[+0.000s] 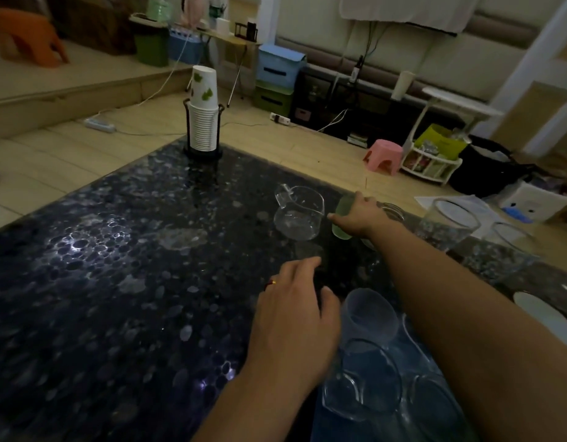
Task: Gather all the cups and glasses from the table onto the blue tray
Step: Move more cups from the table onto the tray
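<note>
My right hand reaches across the dark table and grips a pale green cup near the far right edge. A clear glass pitcher with a handle stands just left of that cup. My left hand hovers with relaxed fingers over the table, beside the blue tray at the bottom right. On the tray stand a frosted plastic cup and clear glasses. Behind my right wrist a glass is partly hidden.
A black holder with a stack of paper cups stands at the table's far corner. Two large clear glasses stand along the right edge, with a white dish nearer me. Beyond the table are a pink stool and floor clutter.
</note>
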